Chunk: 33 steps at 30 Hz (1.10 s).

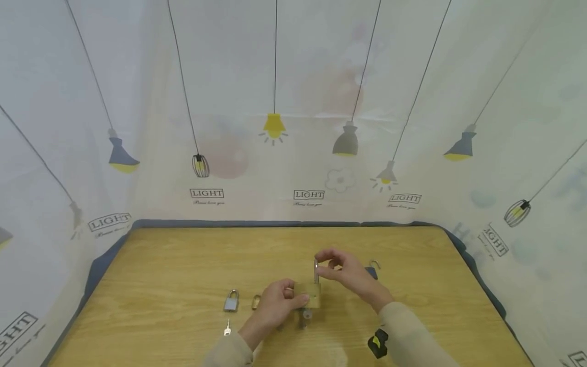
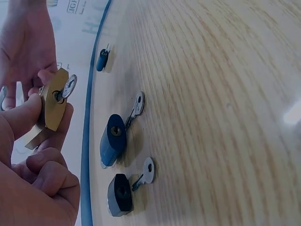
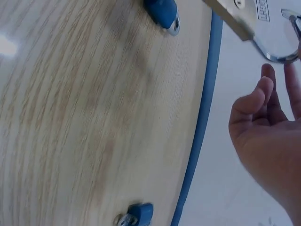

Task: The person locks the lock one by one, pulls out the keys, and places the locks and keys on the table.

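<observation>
While upright, padlock (image 1: 313, 294) in left grip (image 1: 276, 305)

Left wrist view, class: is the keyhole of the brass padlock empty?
No, a key sticks out of the brass padlock.

Right sleeve (image 1: 410, 334): pale beige, long, plain cloth, ending near the wrist; bare right hand (image 1: 353, 278) beyond it. Left sleeve (image 1: 230, 351), across from the right sleeve: matching beige. Just beside the right sleeve's inner edge: chunky black piece (image 1: 376, 346), yellow-green patch; worn or not, I can't tell.
</observation>
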{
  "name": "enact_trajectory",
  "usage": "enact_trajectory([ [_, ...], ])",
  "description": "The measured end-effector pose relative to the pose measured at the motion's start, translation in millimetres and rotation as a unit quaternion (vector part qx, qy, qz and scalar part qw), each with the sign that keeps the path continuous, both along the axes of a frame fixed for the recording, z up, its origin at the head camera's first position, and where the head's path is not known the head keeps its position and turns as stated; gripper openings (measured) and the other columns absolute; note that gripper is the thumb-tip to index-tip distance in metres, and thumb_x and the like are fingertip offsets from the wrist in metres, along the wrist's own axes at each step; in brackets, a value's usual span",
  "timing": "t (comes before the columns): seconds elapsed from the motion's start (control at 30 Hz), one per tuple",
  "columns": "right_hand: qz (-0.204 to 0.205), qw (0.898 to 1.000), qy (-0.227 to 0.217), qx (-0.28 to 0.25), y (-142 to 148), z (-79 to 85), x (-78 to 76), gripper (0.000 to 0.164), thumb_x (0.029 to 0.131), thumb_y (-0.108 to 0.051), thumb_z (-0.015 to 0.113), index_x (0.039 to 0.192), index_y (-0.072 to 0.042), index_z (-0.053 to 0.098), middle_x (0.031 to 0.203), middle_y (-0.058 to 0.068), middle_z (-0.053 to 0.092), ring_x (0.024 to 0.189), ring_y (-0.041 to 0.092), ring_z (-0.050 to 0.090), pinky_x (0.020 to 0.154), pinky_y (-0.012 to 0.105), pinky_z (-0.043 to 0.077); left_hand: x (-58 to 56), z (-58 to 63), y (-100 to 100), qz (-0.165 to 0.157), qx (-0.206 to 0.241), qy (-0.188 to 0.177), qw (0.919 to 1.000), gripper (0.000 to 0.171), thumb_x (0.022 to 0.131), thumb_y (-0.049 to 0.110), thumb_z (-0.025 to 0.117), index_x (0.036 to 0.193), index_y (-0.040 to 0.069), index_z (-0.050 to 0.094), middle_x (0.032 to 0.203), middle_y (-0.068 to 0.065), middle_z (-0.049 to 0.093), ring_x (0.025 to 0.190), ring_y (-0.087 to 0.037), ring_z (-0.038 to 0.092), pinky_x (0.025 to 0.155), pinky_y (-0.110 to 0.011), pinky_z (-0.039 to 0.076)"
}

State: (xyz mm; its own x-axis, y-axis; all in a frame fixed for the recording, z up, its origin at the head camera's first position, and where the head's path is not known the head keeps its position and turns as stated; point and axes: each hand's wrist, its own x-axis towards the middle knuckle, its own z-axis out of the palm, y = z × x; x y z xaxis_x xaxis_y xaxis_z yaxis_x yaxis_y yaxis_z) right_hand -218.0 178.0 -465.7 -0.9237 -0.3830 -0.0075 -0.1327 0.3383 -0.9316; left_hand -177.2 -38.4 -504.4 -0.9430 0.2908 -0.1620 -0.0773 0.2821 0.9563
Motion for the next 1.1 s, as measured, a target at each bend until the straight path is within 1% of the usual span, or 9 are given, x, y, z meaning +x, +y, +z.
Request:
enact_trajectory([
  [0.13,-0.049,0.996,0.048,0.060,-16,3.0,0.5,0.033,0.084,-0.034,0.073,0.112,-0.018,0.062,0.100,0.000,0.063,0.082,0.019,0.051,0.069,0.033,0.044,0.3,-1.0,3,0.006,-0.016,0.017,0.9997,0.041,0.082,0.032,0.074,0.107,0.002,0.061,0.084,-0.005,0.070,0.078,-0.022,0.062,0.066,-0.035,0.048],
  [0.23,-0.075,0.985,0.107,0.115,-27,6.6,1.9,0.026,0.082,-0.035,0.075,0.101,-0.022,0.065,0.087,-0.006,0.060,0.075,0.016,0.049,0.064,0.032,0.041,0.8,-0.7,5,0.005,-0.018,0.024,0.9995,0.042,0.081,0.033,0.075,0.107,0.003,0.062,0.085,-0.005,0.071,0.078,-0.020,0.063,0.067,-0.036,0.049],
  [0.3,-0.086,0.975,0.148,0.141,-32,8.0,2.8,0.019,0.082,-0.032,0.075,0.095,-0.022,0.066,0.083,-0.008,0.059,0.075,0.014,0.049,0.065,0.032,0.042,0.9,-0.4,6,-0.001,-0.011,0.026,0.9996,0.041,0.082,0.032,0.075,0.108,0.002,0.062,0.085,-0.006,0.071,0.078,-0.020,0.064,0.067,-0.036,0.048],
  [0.4,-0.098,0.965,0.180,0.164,-35,8.9,3.6,0.010,0.085,-0.028,0.073,0.091,-0.021,0.067,0.082,-0.011,0.059,0.075,0.012,0.050,0.066,0.032,0.043,1.3,0.6,6,-0.007,-0.007,0.025,0.9996,0.038,0.082,0.031,0.074,0.106,0.004,0.063,0.085,-0.006,0.072,0.076,-0.019,0.063,0.066,-0.034,0.047],
  [0.5,-0.110,0.961,0.180,0.179,-35,7.9,3.1,0.008,0.087,-0.028,0.070,0.089,-0.021,0.068,0.083,-0.013,0.062,0.074,0.009,0.051,0.067,0.032,0.045,1.7,0.4,6,-0.007,-0.008,0.026,0.9996,0.036,0.082,0.031,0.074,0.105,0.006,0.064,0.085,-0.004,0.072,0.077,-0.017,0.061,0.067,-0.035,0.046],
  [0.67,-0.124,0.960,0.170,0.187,-35,6.4,2.0,0.010,0.087,-0.032,0.070,0.088,-0.022,0.069,0.085,-0.015,0.065,0.078,0.007,0.055,0.070,0.033,0.046,3.2,-0.1,7,-0.012,0.003,0.026,0.9996,0.031,0.084,0.031,0.072,0.106,0.009,0.068,0.091,-0.002,0.072,0.088,-0.016,0.060,0.078,-0.040,0.045],
  [0.73,-0.128,0.960,0.171,0.182,-35,6.4,2.0,0.012,0.086,-0.032,0.071,0.090,-0.021,0.070,0.085,-0.015,0.065,0.081,0.006,0.055,0.071,0.034,0.046,3.8,-0.1,8,-0.010,0.004,0.027,0.9996,0.027,0.085,0.030,0.071,0.101,0.008,0.069,0.090,-0.003,0.071,0.085,-0.017,0.057,0.075,-0.038,0.044],
  [0.9,-0.128,0.961,0.173,0.174,-38,7.2,2.2,0.008,0.084,-0.025,0.073,0.091,-0.022,0.072,0.081,-0.014,0.064,0.077,0.007,0.054,0.066,0.032,0.045,4.8,-1.7,9,-0.002,-0.002,0.037,0.9993,0.024,0.085,0.030,0.070,0.089,0.006,0.068,0.084,-0.003,0.065,0.077,-0.016,0.051,0.065,-0.033,0.041],
  [1.1,-0.123,0.957,0.182,0.187,-41,8.2,3.2,0.004,0.084,-0.024,0.074,0.087,-0.024,0.072,0.086,-0.013,0.066,0.079,0.007,0.055,0.071,0.032,0.047,5.7,-3.8,9,0.008,-0.022,0.053,0.9983,0.025,0.086,0.035,0.069,0.083,0.010,0.068,0.082,0.000,0.065,0.075,-0.015,0.052,0.064,-0.033,0.043],
])
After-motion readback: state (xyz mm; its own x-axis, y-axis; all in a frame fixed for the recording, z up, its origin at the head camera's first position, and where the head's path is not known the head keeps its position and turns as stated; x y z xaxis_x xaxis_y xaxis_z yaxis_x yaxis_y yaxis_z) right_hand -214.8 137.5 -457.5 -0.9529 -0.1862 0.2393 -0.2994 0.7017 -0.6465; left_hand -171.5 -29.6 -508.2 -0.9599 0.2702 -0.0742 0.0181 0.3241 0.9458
